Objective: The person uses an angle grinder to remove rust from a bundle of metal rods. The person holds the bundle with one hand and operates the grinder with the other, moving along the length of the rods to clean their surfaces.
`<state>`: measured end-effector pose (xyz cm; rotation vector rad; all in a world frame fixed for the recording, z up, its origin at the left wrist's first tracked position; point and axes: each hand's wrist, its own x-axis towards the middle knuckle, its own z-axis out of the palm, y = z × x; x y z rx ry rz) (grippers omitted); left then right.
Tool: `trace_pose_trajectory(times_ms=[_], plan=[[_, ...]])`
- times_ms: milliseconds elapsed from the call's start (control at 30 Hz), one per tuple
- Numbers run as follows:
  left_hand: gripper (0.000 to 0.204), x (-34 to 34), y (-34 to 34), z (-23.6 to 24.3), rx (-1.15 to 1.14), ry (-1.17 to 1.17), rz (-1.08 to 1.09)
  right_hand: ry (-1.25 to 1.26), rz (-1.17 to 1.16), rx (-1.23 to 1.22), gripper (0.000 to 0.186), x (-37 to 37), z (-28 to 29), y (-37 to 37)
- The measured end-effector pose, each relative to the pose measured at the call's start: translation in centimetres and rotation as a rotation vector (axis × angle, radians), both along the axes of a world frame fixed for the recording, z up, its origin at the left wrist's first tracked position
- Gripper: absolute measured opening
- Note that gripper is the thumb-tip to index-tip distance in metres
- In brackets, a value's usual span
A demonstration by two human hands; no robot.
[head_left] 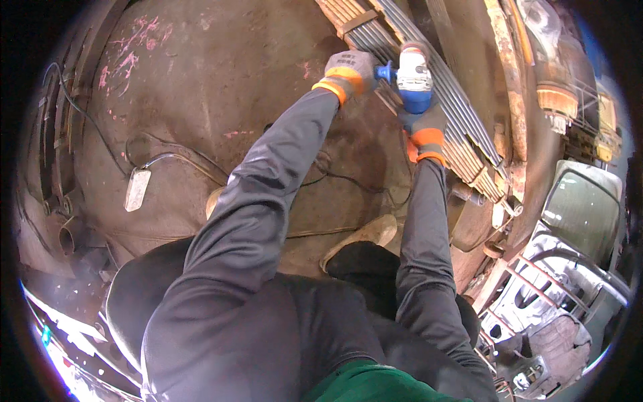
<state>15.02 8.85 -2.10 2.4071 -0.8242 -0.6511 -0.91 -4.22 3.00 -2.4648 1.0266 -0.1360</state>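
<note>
A blue and white angle grinder [415, 80] is held between my two gloved hands. My left hand [353, 70], in a grey and orange glove, is closed around its blue side handle [384, 72]. My right hand [425, 127], in a matching glove, grips the rear of the blue body, its fingers partly hidden. The grinder's head lies over a long leaf spring pack [462, 110] of stacked metal leaves, which runs from the top middle down to the right. Its disc cannot be made out. Around the upper part of the pack sits a clamp band [358, 23].
A white power strip [137, 189] and dark cables lie on the brown floor at left. Leaf springs [63, 141] line the far left, near a pipe end [69, 238]. Rusty parts [557, 100], a glass panel [581, 208] and metal scrap [536, 288] crowd the right.
</note>
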Motion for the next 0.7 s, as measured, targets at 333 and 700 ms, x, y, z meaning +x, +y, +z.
trace_pose_trajectory(times_ms=[333,700], plan=[[0.034,2.5,1.3,-1.0,0.061,0.036,0.141,0.053,0.134,-0.098,0.055,4.0,0.7,1.1],[0.041,5.6,3.4,-0.2,0.087,0.065,0.15,0.117,0.153,0.025,0.063,8.0,-0.9,1.4]])
